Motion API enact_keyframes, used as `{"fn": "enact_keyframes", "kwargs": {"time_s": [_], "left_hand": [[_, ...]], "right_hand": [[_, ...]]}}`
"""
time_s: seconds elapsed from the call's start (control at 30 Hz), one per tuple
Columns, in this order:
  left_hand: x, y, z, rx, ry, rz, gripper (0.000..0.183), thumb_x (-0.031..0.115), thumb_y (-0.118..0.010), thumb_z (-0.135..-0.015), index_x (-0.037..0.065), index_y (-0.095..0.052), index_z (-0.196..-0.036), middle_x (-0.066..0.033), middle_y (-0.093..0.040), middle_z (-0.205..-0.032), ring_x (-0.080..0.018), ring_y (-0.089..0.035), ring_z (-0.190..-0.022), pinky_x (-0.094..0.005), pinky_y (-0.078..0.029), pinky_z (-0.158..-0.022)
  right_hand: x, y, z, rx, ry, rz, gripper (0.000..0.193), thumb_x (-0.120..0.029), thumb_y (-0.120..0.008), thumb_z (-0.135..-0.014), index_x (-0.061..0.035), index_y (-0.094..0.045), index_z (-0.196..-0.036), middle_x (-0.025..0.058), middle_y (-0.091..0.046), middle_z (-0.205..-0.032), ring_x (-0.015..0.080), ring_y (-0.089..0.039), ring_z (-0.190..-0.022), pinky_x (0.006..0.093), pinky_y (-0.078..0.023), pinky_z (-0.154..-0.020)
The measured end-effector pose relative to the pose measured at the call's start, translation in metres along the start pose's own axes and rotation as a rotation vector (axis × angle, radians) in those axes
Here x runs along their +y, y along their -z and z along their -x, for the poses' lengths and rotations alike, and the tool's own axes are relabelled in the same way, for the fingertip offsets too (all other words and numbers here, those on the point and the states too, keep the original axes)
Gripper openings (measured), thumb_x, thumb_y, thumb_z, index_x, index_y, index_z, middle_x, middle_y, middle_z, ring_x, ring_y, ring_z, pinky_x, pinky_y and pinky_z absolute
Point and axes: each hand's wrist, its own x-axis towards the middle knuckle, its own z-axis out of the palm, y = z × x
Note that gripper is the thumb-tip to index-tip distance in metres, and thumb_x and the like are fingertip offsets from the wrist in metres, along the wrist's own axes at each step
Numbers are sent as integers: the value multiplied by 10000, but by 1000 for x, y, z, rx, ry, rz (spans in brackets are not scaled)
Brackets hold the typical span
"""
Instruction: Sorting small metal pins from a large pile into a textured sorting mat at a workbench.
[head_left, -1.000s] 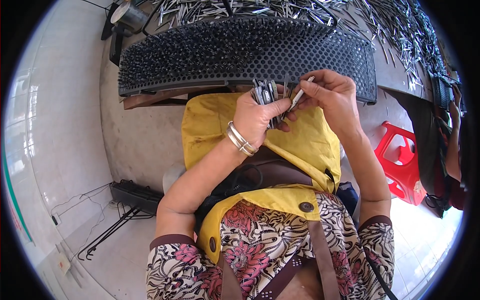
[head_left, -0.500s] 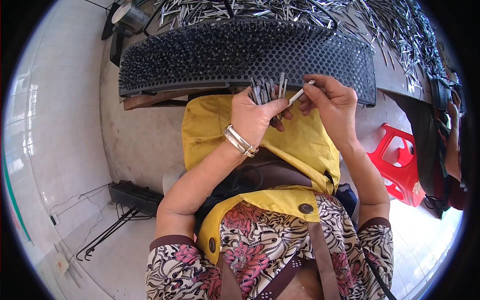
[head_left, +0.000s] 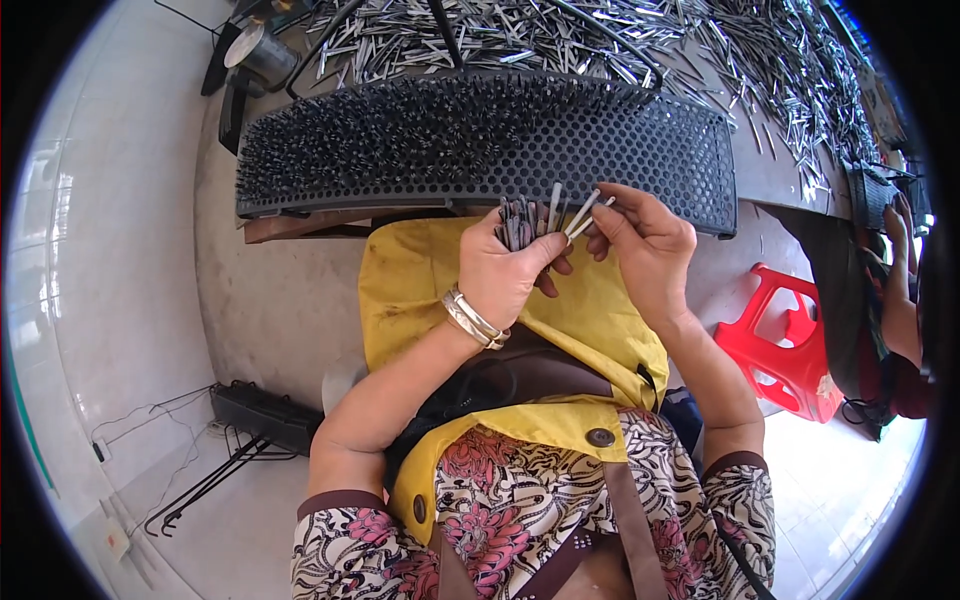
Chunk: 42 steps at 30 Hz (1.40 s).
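A bundle of thin metal strips [head_left: 520, 222] stands upright in my left hand [head_left: 503, 268], whose fingers and thumb close round it. My right hand [head_left: 645, 245] pinches the upper ends of a couple of thin strips [head_left: 584, 212] that lean out from the bundle's right side. Just beyond both hands is a black perforated rack [head_left: 640, 150] full of round holes. Its left and middle part bristles with upright strips [head_left: 370, 140], while the right part shows bare holes. The exact kind of the strips is too small to make out.
Loose metal strips [head_left: 790, 70] lie heaped on the table behind the rack. A metal mug [head_left: 262, 55] stands at the far left. On the right are a red plastic stool [head_left: 775, 345] and another person's arm [head_left: 903, 300]. A yellow apron [head_left: 410, 280] covers my lap.
The view has shifted slightly, so the rack and hands sit lower. One strip angled between my hands before; now a couple of strips fan out at my right fingertips.
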Motion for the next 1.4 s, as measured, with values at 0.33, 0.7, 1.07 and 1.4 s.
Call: {"fn": "enact_keyframes", "kwargs": {"time_s": [0.33,0.7,1.07,1.4], "left_hand": [[-7,7,-5,106,67,121,58,-2,-582,-770,-25,-550,-813,-111,-618,-721,-176,-614,-579,-253,-474,-399],[-6,4,-2,52,147,197,71,26,-606,-766,-28,-563,-784,-113,-620,-716,-182,-619,-592,-254,-465,-403],[-6,8,-6,38,150,223,98,12,-614,-761,-25,-556,-830,-121,-622,-725,-200,-625,-601,-258,-464,-400],[-5,8,-8,1,158,230,90,7,-615,-763,-13,-567,-837,-122,-627,-737,-205,-629,-615,-262,-464,-405]], "right_hand": [[-8,9,-41,183,273,135,152,11,-576,-807,37,-591,-956,52,-607,-686,83,-570,-584,194,-456,-517],[4,-3,-109,261,978,656,171,-11,-621,-763,-10,-608,-934,123,-615,-710,204,-613,-605,272,-468,-549],[-4,0,-115,72,973,735,164,26,-599,-756,-4,-598,-917,154,-613,-765,276,-601,-628,305,-469,-559],[-15,3,-115,-223,921,667,160,56,-551,-780,16,-589,-930,141,-611,-738,220,-599,-593,263,-461,-545]]}}
